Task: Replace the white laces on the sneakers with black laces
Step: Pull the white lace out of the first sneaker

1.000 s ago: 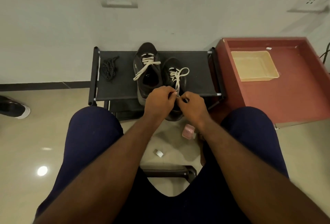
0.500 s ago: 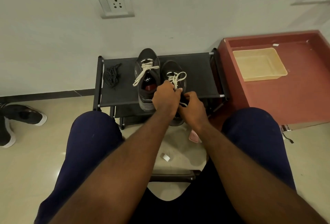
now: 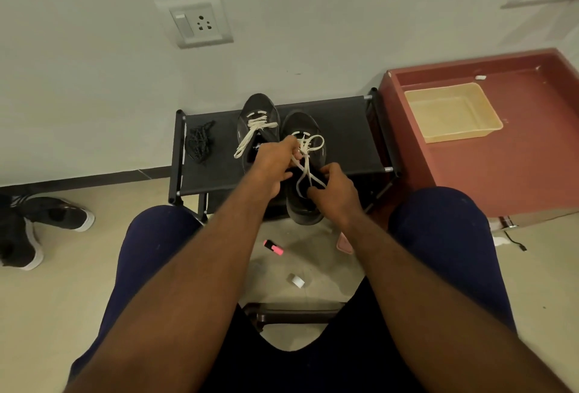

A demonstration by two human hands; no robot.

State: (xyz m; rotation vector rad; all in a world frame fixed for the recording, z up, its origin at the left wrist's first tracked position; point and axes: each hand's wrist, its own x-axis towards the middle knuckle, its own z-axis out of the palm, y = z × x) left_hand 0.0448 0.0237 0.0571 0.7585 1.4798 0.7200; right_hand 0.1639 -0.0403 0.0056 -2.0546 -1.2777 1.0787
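Rack (image 3: 344, 129): black fabric, against the wall on my feed.
Right sneaker (image 3: 308, 124): mid-rack, heel over the front edge.
Left hand (image 3: 272, 167): pinches its white lace (image 3: 305, 151).
Right hand (image 3: 336, 192): grips the same lace lower down.
Black laces (image 3: 199, 142): heaped near the left edge.

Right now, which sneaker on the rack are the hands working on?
The sneaker nearer the red cabinet: left hand and right hand both pinch its white lace. The other sneaker, by the black laces, has no hand on its lace.

Soft, even indoor light, faint shadows, the left hand (image 3: 275, 167) slightly blurred, edges bent by wide-angle distortion.
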